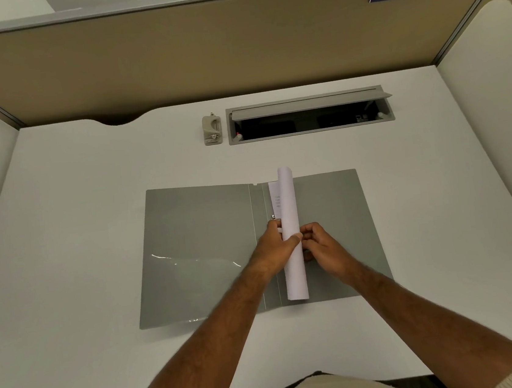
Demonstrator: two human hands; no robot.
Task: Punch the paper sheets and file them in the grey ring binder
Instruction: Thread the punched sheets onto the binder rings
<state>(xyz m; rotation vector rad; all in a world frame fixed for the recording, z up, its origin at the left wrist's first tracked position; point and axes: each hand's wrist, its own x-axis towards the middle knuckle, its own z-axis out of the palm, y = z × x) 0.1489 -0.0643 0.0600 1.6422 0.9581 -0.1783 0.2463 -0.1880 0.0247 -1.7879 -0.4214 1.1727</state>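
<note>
We are holding the curled paper (289,222) with both hands (274,244) (321,244), fingers wrapped around it, so its holes meet the binder (204,231) rings beside our fingers.

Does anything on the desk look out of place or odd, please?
The paper sheets are curled into a roll over the open binder, gripped by both hands, instead of lying flat.
</note>
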